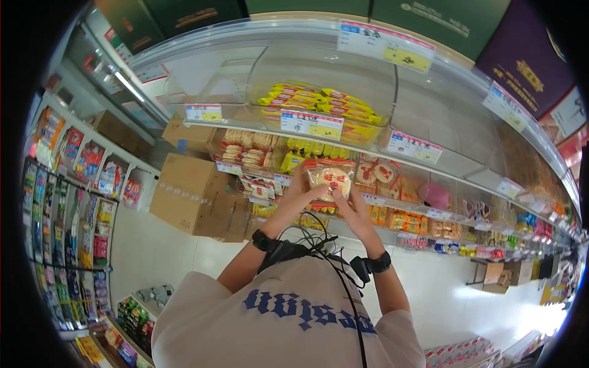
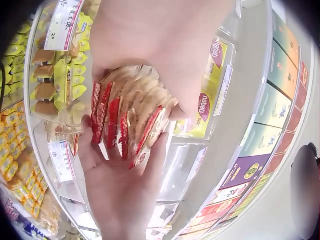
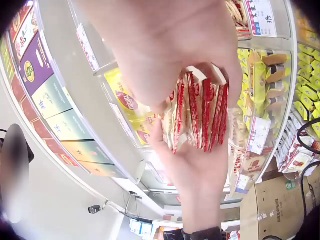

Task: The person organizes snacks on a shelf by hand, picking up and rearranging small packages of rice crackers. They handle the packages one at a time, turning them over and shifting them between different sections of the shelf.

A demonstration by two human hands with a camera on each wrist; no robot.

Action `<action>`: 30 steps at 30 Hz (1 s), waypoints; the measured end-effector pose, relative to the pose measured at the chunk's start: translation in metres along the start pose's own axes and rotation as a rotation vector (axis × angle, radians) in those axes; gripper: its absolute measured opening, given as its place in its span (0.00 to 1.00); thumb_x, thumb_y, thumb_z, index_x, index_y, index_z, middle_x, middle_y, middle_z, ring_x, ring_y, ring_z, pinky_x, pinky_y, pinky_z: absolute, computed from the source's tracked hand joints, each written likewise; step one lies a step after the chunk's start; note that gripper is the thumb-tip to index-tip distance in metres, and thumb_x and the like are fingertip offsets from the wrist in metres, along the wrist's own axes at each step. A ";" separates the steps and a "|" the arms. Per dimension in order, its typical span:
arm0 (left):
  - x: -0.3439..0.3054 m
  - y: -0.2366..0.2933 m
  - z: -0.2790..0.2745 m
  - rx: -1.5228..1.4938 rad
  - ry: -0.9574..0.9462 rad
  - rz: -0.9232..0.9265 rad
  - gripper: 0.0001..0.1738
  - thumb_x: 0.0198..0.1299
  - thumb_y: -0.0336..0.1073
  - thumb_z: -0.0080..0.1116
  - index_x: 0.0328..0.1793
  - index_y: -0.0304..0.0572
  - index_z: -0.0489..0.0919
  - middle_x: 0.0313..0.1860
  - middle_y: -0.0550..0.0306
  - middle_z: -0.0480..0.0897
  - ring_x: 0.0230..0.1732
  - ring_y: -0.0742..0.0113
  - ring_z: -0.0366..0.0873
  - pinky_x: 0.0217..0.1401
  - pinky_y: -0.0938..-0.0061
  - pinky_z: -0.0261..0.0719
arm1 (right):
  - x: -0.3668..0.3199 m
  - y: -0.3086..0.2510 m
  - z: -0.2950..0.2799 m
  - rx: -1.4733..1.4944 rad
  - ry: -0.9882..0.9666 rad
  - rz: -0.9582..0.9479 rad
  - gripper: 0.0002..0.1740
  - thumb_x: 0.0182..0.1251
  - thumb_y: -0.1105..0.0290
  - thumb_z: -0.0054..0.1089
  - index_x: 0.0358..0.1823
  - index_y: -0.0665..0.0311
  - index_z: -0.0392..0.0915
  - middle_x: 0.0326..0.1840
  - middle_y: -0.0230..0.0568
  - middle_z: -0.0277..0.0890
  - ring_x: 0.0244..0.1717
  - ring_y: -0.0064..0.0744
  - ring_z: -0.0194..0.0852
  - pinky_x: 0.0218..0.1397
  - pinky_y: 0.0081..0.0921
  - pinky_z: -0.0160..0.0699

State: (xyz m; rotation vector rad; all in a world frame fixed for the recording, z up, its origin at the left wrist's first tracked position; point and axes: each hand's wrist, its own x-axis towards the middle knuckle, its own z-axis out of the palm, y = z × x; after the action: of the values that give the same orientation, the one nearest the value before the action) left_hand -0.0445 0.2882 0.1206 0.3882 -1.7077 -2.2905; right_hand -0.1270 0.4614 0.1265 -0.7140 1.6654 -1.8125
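Both hands hold a stack of several rice cracker packets (image 1: 330, 175), clear wrappers with red ends, upright in front of the lower snack shelf. My left hand (image 1: 302, 191) grips the stack from the left, its thumb lying across the front packet. From the other side my right hand (image 1: 351, 207) clasps it, thumb also on the front. In the left wrist view the packets (image 2: 127, 112) stand side by side between the two palms. Their red ends (image 3: 205, 112) line up in the right wrist view. Some fingers are hidden behind the stack.
Clear bins of yellow packets (image 1: 322, 104) rise above the hands, price tags (image 1: 311, 124) along their edges. More round crackers (image 1: 248, 149) fill a bin to the left. Cardboard boxes (image 1: 184, 193) stand at lower left. Black cables (image 1: 319, 236) hang before the chest.
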 end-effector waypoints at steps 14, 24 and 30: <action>-0.033 0.037 -0.043 -0.079 0.267 -0.091 0.45 0.67 0.54 0.71 0.78 0.31 0.65 0.68 0.47 0.78 0.68 0.65 0.76 0.69 0.67 0.75 | 0.043 0.002 0.067 0.036 -0.173 0.094 0.50 0.69 0.61 0.76 0.82 0.72 0.54 0.63 0.52 0.77 0.61 0.36 0.80 0.65 0.30 0.80; -0.033 0.085 -0.192 -0.169 0.196 -0.080 0.41 0.71 0.49 0.69 0.78 0.28 0.66 0.68 0.50 0.79 0.67 0.69 0.76 0.69 0.71 0.74 | 0.121 0.014 0.201 -0.012 -0.267 0.095 0.42 0.69 0.62 0.77 0.74 0.74 0.62 0.63 0.47 0.77 0.60 0.29 0.77 0.63 0.27 0.79; 0.005 0.047 -0.264 -0.063 0.292 0.073 0.36 0.73 0.50 0.66 0.74 0.28 0.71 0.61 0.52 0.82 0.61 0.71 0.79 0.65 0.74 0.77 | 0.174 0.047 0.248 -0.222 -0.120 0.106 0.43 0.67 0.59 0.77 0.72 0.80 0.63 0.64 0.49 0.76 0.61 0.31 0.77 0.62 0.28 0.79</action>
State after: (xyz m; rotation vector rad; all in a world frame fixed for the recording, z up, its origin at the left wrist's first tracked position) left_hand 0.0482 0.0383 0.0932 0.6030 -1.4794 -2.1088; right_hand -0.0673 0.1617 0.1014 -0.7954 1.8052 -1.4975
